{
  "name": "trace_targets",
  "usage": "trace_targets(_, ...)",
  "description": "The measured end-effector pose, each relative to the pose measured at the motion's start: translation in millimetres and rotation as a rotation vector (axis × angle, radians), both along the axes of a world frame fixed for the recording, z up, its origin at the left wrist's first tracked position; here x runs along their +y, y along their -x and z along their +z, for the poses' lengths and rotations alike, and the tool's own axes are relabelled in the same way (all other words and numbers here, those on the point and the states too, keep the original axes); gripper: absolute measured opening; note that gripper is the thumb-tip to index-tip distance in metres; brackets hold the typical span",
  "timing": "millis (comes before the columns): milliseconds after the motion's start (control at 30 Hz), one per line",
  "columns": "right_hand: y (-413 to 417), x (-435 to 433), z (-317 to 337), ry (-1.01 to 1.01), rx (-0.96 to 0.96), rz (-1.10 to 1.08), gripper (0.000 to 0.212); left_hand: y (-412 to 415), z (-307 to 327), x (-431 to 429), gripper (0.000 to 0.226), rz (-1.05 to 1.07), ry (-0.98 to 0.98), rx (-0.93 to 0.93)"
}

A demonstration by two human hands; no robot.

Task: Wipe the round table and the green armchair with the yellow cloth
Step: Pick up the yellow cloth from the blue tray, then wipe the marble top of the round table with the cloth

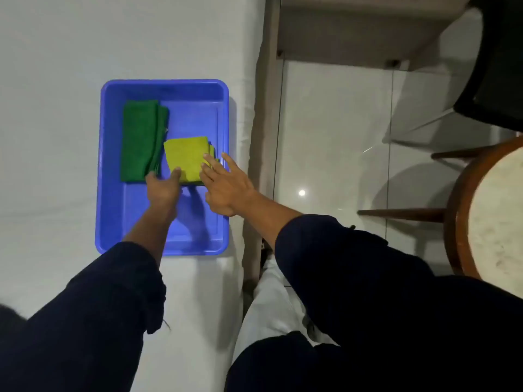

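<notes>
A folded yellow cloth point(185, 157) lies in a blue plastic tray point(113, 154), to the right of a folded green cloth point(140, 140). My left hand point(162, 188) reaches into the tray, its fingertips on the near left edge of the yellow cloth. My right hand point(226, 185) hovers flat with spread fingers over the cloth's right edge and the tray's right rim. Whether either hand grips the cloth is unclear. The round table point(495, 210), pale marble top with a brown wooden rim, stands at the right edge.
The tray rests on a white sheet-covered surface point(56, 80) whose edge drops to a glossy tiled floor point(334, 131). A dark chair point(498, 69) stands at the top right. Dark wooden legs point(402, 215) stick out under the round table.
</notes>
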State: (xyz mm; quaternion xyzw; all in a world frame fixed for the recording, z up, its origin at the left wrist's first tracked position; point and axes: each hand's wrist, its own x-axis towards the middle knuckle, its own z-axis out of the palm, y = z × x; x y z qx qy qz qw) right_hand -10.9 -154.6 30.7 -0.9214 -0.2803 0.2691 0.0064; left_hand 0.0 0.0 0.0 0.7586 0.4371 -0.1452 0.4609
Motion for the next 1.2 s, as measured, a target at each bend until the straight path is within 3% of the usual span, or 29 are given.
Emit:
trace_targets(67,-7.2,0.8,2.2,0.056,0.045,0.049,0.06,-8.4,5.1,-3.2,0.024,0.03,0.127,0.028)
trace_targets(167,-12.1,-6.2,6.9,0.038,0.162,0.048,0.06,-14.5,16.1,-13.1,0.022,-0.086,0.158,0.042)
trace_targets(267,-10.3,-31.2,22.2,-0.101,0.096,-0.055,0.055,-22.3,42.2,-32.9,0.016,-0.088,0.186,-0.09)
trace_targets(333,-5.1,-50.8,33.5,-0.32,0.045,-0.274,0.044,-26.5,53.9,-52.8,0.015,-0.053,0.161,-0.193)
trace_targets(400,0.9,-75.4,45.6,-0.559,0.029,-0.68,0.033,-26.0,66.4,-88.5,0.022,-0.03,0.159,-0.301)
trace_targets(467,3.5,-115.7,55.4,-0.739,-0.002,-1.14,0.042,-24.7,81.1,-143.3,0.024,-0.074,0.227,-0.352)
trace_targets(567,22.2,-202.0,64.0,-0.943,0.216,-1.593,0.072,-13.4,95.4,-234.1,0.022,-0.155,0.513,-0.234)
trace_targets(667,67.7,-301.5,64.8,-1.187,0.477,-1.703,0.039,10.7,99.6,-323.1,0.031,-0.289,0.694,-0.072)
trace_targets(733,108.8,-360.9,62.6,-1.268,0.476,-1.799,0.042,35.8,96.5,-381.1,0.033,-0.423,0.725,0.039)
trace_targets(867,193.4,-453.7,47.1,-1.363,0.29,-2.013,0.034,101.3,75.6,-483.0,0.029,-0.731,0.582,0.22)
trace_targets(1000,263.2,-514.5,25.8,-1.228,0.173,-2.143,0.043,160.3,57.8,-553.9,0.008,-1.125,0.391,0.332)
trace_targets(1067,303.1,-547.3,11.1,-1.142,0.186,-2.233,0.045,190.2,44.1,-592.0,0.01,-1.317,0.338,0.35)
trace_targets(1200,359.3,-586.0,-9.5,-1.35,0.162,-2.423,0.046,226.4,25.9,-654.2,0.018,-1.454,0.341,0.422)
